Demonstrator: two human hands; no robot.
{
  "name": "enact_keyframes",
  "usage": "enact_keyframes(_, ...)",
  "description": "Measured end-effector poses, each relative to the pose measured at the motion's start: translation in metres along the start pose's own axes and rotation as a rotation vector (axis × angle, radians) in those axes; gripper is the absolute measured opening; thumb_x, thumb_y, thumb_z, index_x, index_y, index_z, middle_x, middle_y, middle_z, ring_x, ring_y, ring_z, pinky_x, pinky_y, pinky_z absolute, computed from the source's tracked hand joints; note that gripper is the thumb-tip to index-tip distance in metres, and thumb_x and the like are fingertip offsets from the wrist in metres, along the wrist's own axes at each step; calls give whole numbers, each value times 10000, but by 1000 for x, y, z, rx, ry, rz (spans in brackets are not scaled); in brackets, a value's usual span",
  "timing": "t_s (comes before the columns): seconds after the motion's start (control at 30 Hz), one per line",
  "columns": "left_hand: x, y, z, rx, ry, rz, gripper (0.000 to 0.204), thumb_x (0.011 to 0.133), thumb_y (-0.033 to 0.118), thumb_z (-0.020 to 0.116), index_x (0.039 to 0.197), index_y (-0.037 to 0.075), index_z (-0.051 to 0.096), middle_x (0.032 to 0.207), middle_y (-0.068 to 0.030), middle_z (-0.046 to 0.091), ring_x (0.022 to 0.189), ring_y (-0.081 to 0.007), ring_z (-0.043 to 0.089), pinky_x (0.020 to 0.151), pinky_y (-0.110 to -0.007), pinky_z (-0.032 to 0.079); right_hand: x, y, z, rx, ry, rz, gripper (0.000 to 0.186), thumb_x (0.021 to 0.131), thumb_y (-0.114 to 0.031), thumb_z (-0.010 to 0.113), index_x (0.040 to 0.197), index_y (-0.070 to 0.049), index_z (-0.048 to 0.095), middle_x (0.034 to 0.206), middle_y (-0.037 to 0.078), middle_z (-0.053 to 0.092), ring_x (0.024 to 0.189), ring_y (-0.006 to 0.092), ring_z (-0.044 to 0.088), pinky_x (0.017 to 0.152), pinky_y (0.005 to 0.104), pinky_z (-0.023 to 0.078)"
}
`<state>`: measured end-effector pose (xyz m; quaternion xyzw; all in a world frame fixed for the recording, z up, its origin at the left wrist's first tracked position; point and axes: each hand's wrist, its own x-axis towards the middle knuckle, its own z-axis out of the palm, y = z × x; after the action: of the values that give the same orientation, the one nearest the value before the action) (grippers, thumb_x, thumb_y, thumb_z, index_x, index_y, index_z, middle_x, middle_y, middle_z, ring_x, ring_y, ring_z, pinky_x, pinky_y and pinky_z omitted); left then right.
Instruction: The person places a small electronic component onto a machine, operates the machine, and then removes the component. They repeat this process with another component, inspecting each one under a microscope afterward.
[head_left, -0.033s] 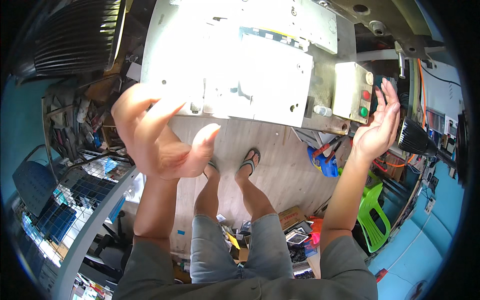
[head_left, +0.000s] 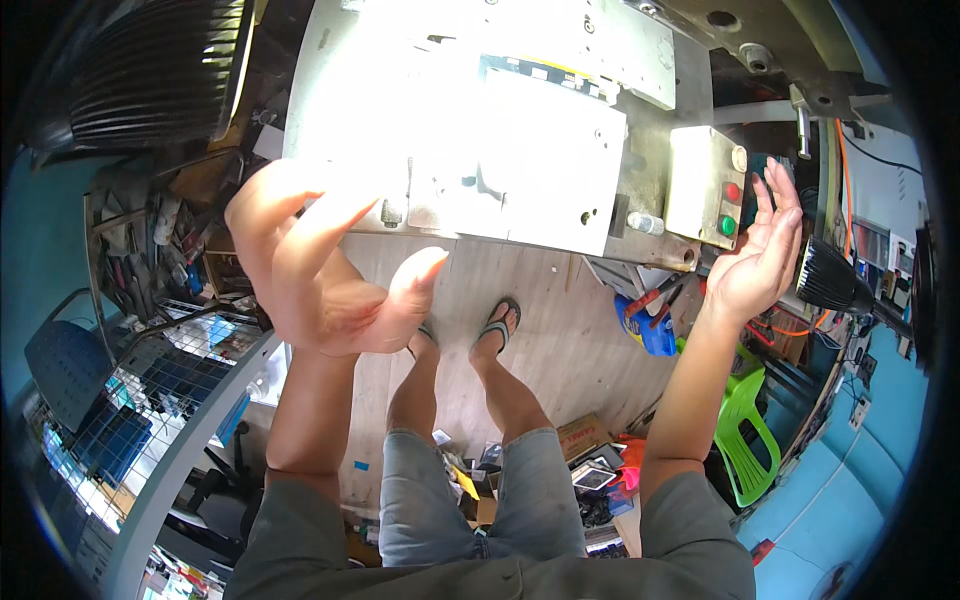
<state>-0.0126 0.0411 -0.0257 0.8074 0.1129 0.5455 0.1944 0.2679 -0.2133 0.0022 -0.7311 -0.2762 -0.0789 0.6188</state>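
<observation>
My left hand point(head_left: 320, 275) is raised before the front left edge of a brightly lit metal plate point(head_left: 560, 205). Its fingers curve forward, the thumb stands apart, and no object shows between them. My right hand point(head_left: 757, 255) is turned palm up with its fingers stretched and nothing on the palm. Those fingers are beside a pale control box point(head_left: 690, 185), which has a red button point(head_left: 733, 191) and a green button point(head_left: 727, 225) on its right side. Whether the fingertips touch the box I cannot tell. Glare washes out much of the plate.
A black ribbed lamp point(head_left: 150, 80) hangs at the upper left, and a smaller one point(head_left: 832, 275) stands right of my right hand. Machine parts point(head_left: 760, 40) overhang the upper right. A green plastic chair point(head_left: 748, 435) and a wire rack point(head_left: 110, 420) flank me. Boxes and clutter lie by my legs.
My left hand has shifted very slightly to the right, its thumb a little further out. My right hand stays where it was.
</observation>
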Motion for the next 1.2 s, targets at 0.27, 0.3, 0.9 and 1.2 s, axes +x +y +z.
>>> enact_keyframes(0.27, 17, -18, 18, -124, 33, 82, 596, 673, 330, 894, 1146, 1, 741, 1145, -168, 706, 1076, -332, 612, 914, -440, 502, 3, 2, 4, 45, -24, -43, 515, 1173, -278, 338, 1382, 114, 599, 1448, 238, 618, 1370, 321, 566, 1197, 459, 411)
enact_keyframes(0.3, 19, -19, 22, -159, 48, 70, 596, 662, 323, 894, 1138, -4, 742, 1146, -165, 711, 1077, -331, 611, 919, -437, 499, 3, 3, 3, 50, -35, -54, 514, 1171, -273, 337, 1380, 117, 599, 1446, 240, 619, 1364, 324, 571, 1198, 460, 413)
enact_keyframes(0.9, 18, -18, 16, -198, -143, -61, 806, 622, 298, 960, 1307, 47, 617, 1325, -273, 583, 1166, -398, 530, 973, -512, 464, -4, -7, 6, 88, -130, 9, 537, 1174, -314, 322, 1422, 89, 577, 1473, 189, 592, 1381, 317, 533, 1203, 461, 393)
enact_keyframes(1.2, 22, -12, 16, -153, -167, -73, 840, 625, 279, 948, 1360, 67, 599, 1374, -248, 598, 1196, -409, 513, 1018, -545, 408, 3, -6, -2, 118, -114, -35, 441, 1164, -221, 394, 1382, 106, 591, 1453, 210, 616, 1359, 297, 571, 1173, 457, 427)
